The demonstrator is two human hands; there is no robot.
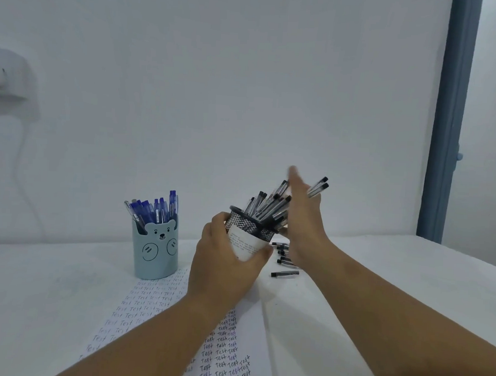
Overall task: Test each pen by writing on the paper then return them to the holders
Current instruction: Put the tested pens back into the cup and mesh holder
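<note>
The left hand [225,261] gripped the tilted mesh cup [249,231] of black pens [269,204]. The right hand [302,219] lay flat against them, fingers straight.

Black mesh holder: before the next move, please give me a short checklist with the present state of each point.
1. Left hand grips the black mesh holder: ok.
2. Holder upright: not ok, tilted right.
3. Right hand holds black pens: cannot tell, blurred.
4. Loose black pens on table returned: not ok.
5. Blue pens in bear holder: ok.
</note>
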